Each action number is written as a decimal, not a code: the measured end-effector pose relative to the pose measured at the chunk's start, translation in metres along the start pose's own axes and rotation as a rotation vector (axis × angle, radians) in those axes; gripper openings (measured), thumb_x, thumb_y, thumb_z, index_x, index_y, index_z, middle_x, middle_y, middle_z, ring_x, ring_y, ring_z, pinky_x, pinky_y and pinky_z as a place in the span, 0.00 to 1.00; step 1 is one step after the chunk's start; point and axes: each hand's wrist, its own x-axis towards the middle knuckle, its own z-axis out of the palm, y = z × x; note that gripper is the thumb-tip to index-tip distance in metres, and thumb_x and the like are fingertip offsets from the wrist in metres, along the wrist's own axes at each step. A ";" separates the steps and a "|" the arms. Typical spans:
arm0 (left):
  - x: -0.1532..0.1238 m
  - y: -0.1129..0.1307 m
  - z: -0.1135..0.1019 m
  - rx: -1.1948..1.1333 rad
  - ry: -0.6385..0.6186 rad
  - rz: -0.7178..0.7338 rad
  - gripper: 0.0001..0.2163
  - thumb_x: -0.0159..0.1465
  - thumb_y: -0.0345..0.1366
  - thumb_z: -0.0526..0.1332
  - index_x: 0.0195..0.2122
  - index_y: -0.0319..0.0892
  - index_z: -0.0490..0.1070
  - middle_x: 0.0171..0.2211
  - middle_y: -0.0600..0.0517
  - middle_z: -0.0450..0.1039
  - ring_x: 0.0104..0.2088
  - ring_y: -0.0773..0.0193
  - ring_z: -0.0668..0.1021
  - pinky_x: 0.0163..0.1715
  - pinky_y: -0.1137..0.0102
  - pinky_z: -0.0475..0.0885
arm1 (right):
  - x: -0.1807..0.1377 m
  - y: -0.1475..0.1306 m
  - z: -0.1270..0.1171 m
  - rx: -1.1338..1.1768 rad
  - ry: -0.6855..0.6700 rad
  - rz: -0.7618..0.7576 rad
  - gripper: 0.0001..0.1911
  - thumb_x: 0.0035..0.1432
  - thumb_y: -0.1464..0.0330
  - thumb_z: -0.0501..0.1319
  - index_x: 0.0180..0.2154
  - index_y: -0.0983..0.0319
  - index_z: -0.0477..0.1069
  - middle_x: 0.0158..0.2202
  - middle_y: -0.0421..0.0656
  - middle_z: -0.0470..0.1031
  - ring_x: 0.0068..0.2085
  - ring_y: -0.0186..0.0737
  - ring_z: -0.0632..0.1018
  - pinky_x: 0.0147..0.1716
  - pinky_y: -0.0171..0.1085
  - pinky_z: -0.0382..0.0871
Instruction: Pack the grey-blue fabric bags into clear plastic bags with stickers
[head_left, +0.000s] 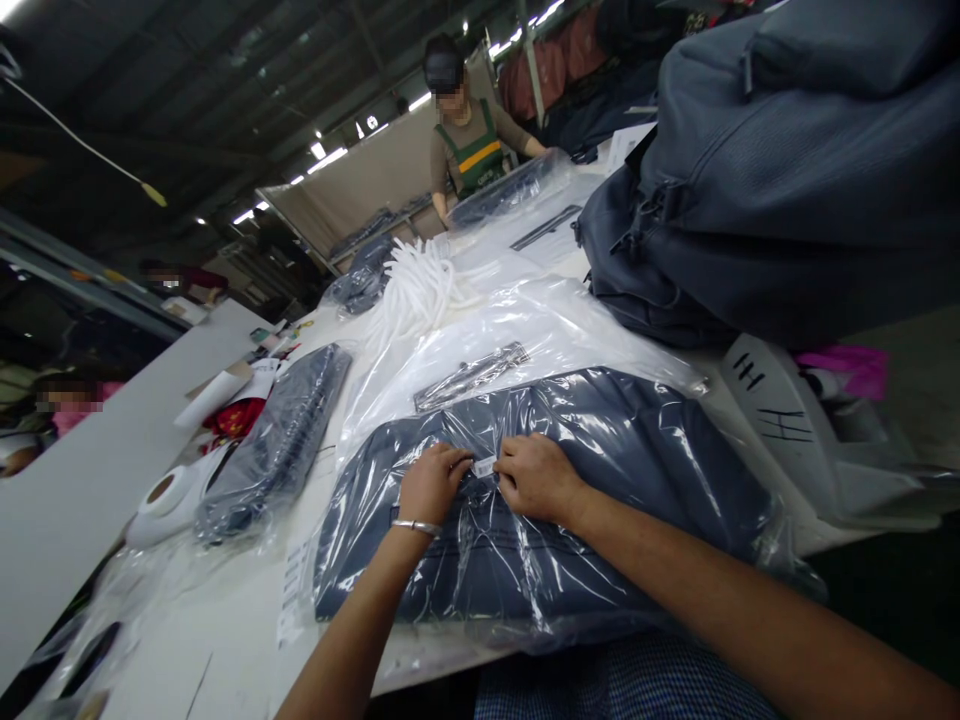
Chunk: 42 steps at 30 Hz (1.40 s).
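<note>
A dark blue bag [600, 440] in clear plastic wrapping lies flat across the table in front of me. Over its middle, a small white label [484, 467] spans the gap between my hands. My left hand [433, 487], with a silver bangle at the wrist, has its fingertips closed on the label's left end. At the right end, my right hand [536, 478] pinches it with curled fingers. Both hands rest close to the plastic. Just beyond the wrapped bag is a stack of clear plastic bags [547, 320] with dark print.
Large dark blue bags [787, 180] are piled at the right, above a white plastic bin [780, 420]. Another wrapped bag [277, 440] and a white roll [161, 495] lie left. White cords [424, 285] lie further back, where a co-worker [472, 140] handles plastic.
</note>
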 end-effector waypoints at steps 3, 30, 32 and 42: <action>-0.005 0.007 0.003 0.050 -0.003 -0.002 0.11 0.65 0.39 0.58 0.45 0.49 0.78 0.41 0.51 0.77 0.45 0.59 0.76 0.39 0.68 0.67 | 0.000 0.000 0.000 0.000 -0.002 0.003 0.10 0.56 0.70 0.57 0.32 0.62 0.78 0.35 0.45 0.74 0.37 0.41 0.72 0.37 0.40 0.58; 0.021 0.012 -0.002 0.049 -0.145 -0.136 0.05 0.56 0.36 0.61 0.29 0.45 0.77 0.28 0.54 0.78 0.30 0.63 0.78 0.27 0.72 0.62 | 0.000 0.001 0.003 0.023 0.009 0.012 0.10 0.56 0.69 0.57 0.32 0.62 0.78 0.36 0.45 0.74 0.38 0.42 0.73 0.38 0.41 0.59; 0.018 0.014 -0.001 0.072 -0.124 -0.128 0.05 0.56 0.36 0.61 0.28 0.44 0.77 0.26 0.53 0.77 0.29 0.63 0.77 0.27 0.71 0.61 | 0.000 0.000 0.002 0.022 0.009 0.015 0.10 0.56 0.69 0.57 0.32 0.61 0.78 0.35 0.45 0.74 0.37 0.42 0.73 0.37 0.41 0.59; -0.001 0.032 -0.009 0.221 0.012 -0.083 0.06 0.61 0.35 0.58 0.32 0.44 0.74 0.35 0.50 0.75 0.36 0.61 0.76 0.32 0.70 0.64 | 0.000 0.000 0.002 0.032 -0.007 0.025 0.10 0.56 0.69 0.58 0.35 0.61 0.78 0.35 0.44 0.74 0.38 0.41 0.74 0.38 0.40 0.60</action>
